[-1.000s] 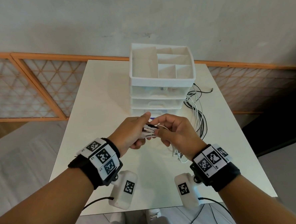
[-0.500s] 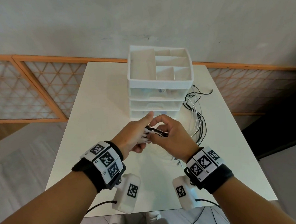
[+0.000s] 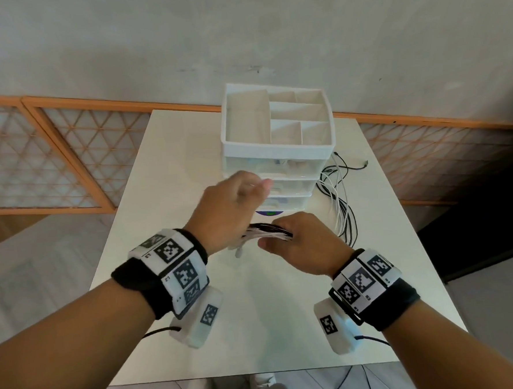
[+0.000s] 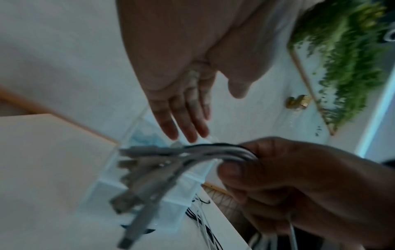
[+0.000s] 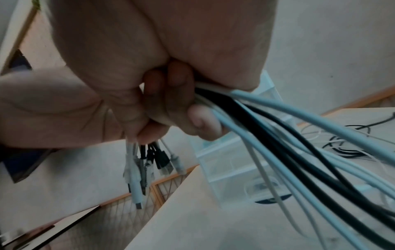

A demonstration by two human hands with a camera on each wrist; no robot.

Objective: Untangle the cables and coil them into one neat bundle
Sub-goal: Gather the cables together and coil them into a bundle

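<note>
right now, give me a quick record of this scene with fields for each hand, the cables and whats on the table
left hand: open, fingers straight, lifted above the cables, holding nothing
right hand: grip closed round the gathered cables
cable ends: plugs hang together below the grip
loose cables: black and white, trailing on the table right of the drawer unit
bundle: not yet coiled

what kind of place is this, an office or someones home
Probably a room at home, though that is uncertain: a small white table, a plastic drawer organiser on it, wood lattice panels along a plain wall.
</note>
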